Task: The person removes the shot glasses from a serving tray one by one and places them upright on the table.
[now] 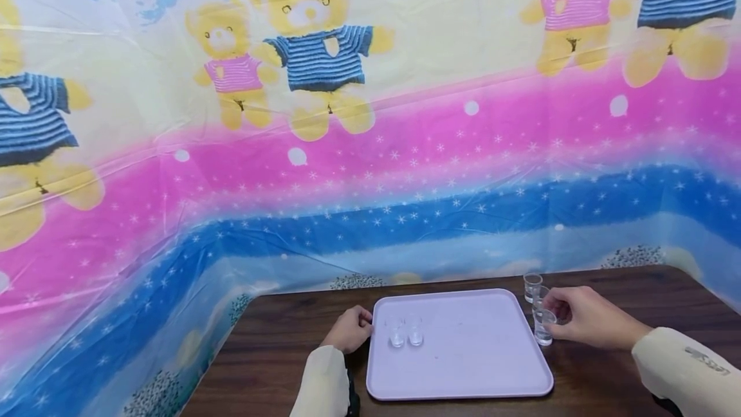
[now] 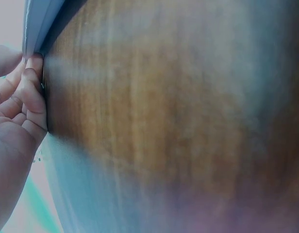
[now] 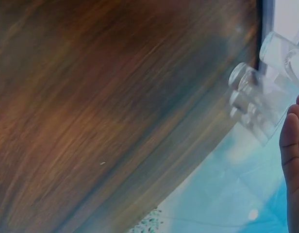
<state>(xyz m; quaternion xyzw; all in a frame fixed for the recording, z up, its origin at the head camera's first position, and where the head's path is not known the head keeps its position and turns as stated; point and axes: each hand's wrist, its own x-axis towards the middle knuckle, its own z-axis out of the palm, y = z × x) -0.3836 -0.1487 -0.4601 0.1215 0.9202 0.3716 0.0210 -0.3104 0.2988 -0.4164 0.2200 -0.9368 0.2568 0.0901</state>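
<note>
A pale lilac tray (image 1: 457, 369) lies on the table, and my left hand (image 1: 348, 330) pinches its left rim. The left wrist view has the thumb on one side of the tray edge (image 2: 39, 26) and bent fingers on the other. Two small clear shot glasses, one (image 1: 396, 334) beside the other (image 1: 415, 334), stand upright on the tray's left part. Just past the tray's right edge, my right hand (image 1: 596, 317) holds a shot glass (image 1: 543, 333) near its rim between thumb and fingers. Two similar glasses, one farthest back (image 1: 532, 289), stand behind it, partly overlapped.
The dark wood-grain table (image 1: 278, 340) runs back to a hanging cloth (image 1: 428, 211) printed with bears and snowflakes. The cloth also borders the table's left side. A cream sleeve (image 1: 677, 365) covers the right forearm.
</note>
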